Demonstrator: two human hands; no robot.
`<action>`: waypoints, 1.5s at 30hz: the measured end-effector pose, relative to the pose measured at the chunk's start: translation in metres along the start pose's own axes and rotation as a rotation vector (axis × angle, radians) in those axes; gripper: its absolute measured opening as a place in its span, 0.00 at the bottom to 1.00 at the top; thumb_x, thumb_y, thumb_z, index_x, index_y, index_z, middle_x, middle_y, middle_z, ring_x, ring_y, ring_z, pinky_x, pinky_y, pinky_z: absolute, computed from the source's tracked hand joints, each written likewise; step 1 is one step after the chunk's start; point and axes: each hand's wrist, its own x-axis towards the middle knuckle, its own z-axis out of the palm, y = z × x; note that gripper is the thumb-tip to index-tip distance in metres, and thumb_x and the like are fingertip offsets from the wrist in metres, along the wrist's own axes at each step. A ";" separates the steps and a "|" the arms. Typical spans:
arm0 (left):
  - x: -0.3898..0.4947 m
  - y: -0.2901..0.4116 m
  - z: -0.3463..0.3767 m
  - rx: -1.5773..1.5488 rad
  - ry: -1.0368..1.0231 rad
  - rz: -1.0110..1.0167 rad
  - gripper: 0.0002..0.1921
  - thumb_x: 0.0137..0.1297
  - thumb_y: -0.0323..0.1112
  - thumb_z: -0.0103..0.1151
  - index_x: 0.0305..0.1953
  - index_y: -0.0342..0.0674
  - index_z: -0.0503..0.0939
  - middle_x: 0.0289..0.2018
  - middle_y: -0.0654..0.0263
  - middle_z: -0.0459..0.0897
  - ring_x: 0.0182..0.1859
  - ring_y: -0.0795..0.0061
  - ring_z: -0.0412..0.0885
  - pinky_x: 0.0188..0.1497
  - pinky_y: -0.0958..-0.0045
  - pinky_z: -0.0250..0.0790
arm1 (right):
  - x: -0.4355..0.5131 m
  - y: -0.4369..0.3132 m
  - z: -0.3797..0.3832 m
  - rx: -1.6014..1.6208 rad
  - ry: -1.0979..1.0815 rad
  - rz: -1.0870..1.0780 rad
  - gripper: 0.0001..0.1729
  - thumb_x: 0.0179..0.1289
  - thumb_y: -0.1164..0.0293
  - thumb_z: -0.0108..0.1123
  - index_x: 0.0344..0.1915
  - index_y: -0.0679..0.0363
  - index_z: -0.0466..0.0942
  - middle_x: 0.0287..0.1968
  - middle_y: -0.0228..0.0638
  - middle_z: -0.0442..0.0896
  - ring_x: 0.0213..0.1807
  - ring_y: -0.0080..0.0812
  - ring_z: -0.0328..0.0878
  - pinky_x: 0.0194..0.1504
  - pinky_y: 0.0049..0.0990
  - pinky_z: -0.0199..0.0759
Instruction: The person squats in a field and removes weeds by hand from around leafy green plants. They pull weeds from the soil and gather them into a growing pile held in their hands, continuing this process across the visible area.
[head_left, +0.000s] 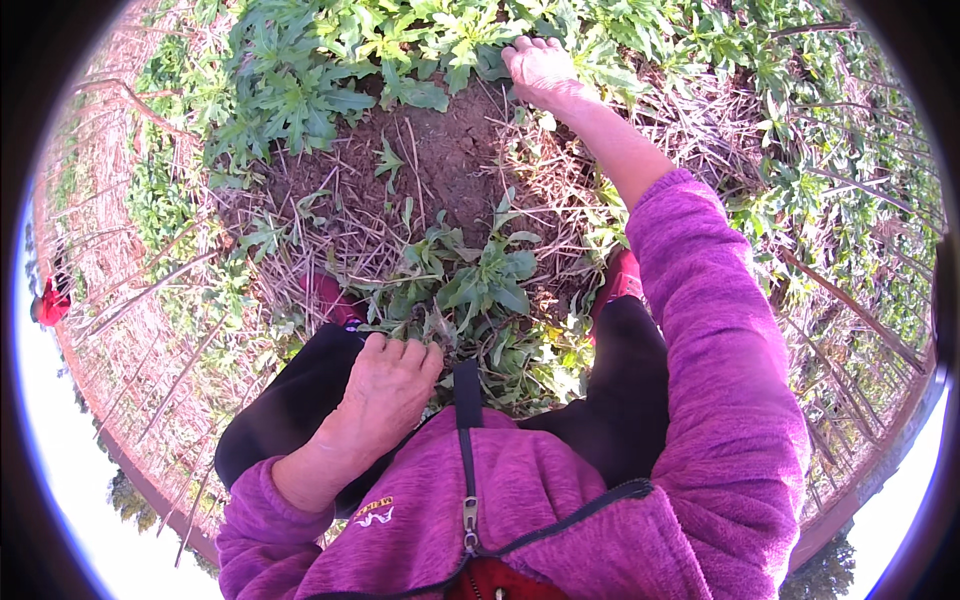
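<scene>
My right hand (541, 69) reaches forward into the lower edge of a patch of leafy green plants (420, 37); its fingers are curled among the leaves, and what they touch is hidden. Near my body, my left hand (395, 379) hangs above my left thigh with its back up and fingers bent down; its palm is out of sight. Just past it, between my feet, lies a heap of loose-looking leafy plants (487, 289). Bare brown soil (457, 150) shows between that heap and the patch.
Dry straw (360, 240) covers soil around my red shoes (619, 277). Thin wooden sticks (851, 307) stand or lean at both sides among more plants. A person in red (52, 302) is far off at the left edge.
</scene>
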 end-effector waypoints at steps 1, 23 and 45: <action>0.000 -0.001 0.000 0.003 -0.011 0.000 0.28 0.54 0.42 0.70 0.55 0.37 0.76 0.36 0.64 0.78 0.41 0.67 0.78 0.48 0.64 0.65 | -0.001 0.001 0.001 -0.079 -0.060 0.039 0.15 0.61 0.70 0.57 0.48 0.55 0.80 0.51 0.41 0.81 0.57 0.39 0.79 0.62 0.42 0.62; 0.003 -0.006 -0.005 -0.022 -0.009 0.002 0.28 0.55 0.42 0.69 0.55 0.37 0.76 0.36 0.64 0.78 0.41 0.66 0.78 0.48 0.64 0.65 | 0.024 0.032 0.017 -0.478 -0.370 0.202 0.18 0.67 0.66 0.61 0.55 0.58 0.81 0.54 0.43 0.81 0.60 0.40 0.74 0.65 0.47 0.55; 0.009 -0.009 -0.007 0.013 0.016 0.034 0.23 0.55 0.40 0.66 0.52 0.38 0.77 0.35 0.65 0.77 0.39 0.68 0.78 0.45 0.65 0.65 | 0.054 0.091 0.011 0.572 -0.263 0.700 0.29 0.64 0.64 0.47 0.62 0.63 0.76 0.64 0.49 0.78 0.66 0.47 0.76 0.68 0.45 0.64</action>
